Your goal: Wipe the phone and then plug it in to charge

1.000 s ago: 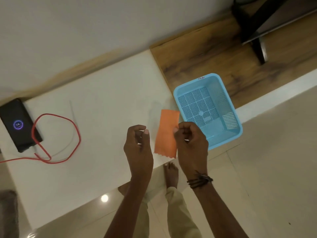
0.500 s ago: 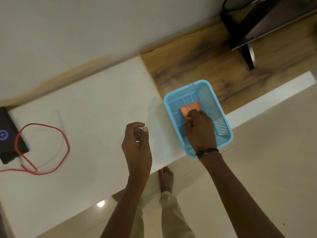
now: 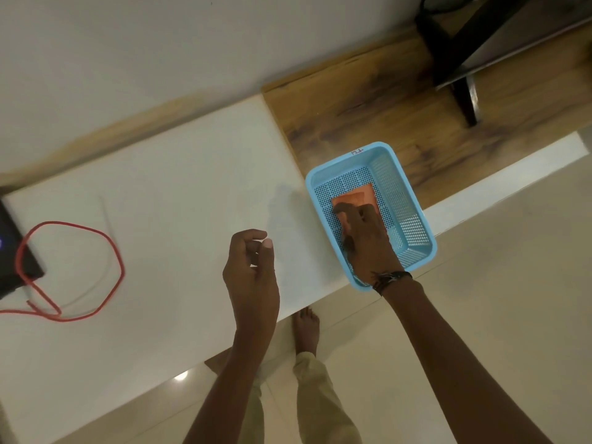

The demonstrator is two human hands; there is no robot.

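A black phone (image 3: 12, 251) lies at the far left edge of the white counter, half cut off, with a red cable (image 3: 109, 251) looped beside it and running to its near end. An orange cloth (image 3: 355, 198) lies flat inside the blue perforated basket (image 3: 410, 200) at the counter's right. My right hand (image 3: 368, 241) is down in the basket, fingers resting on the cloth's near part. My left hand (image 3: 253, 270) hovers over the counter's middle, fingers loosely curled, holding nothing.
The white counter (image 3: 176, 187) meets a wooden section (image 3: 384, 100) behind the basket. A dark stand with a screen (image 3: 467, 52) sits at the back right. The counter's front edge runs diagonally, and below it lie beige floor tiles and my bare feet (image 3: 306, 328).
My right hand carried the orange cloth from in front of me into the blue basket and laid it flat. The view shifted right, pushing the phone toward the left edge.
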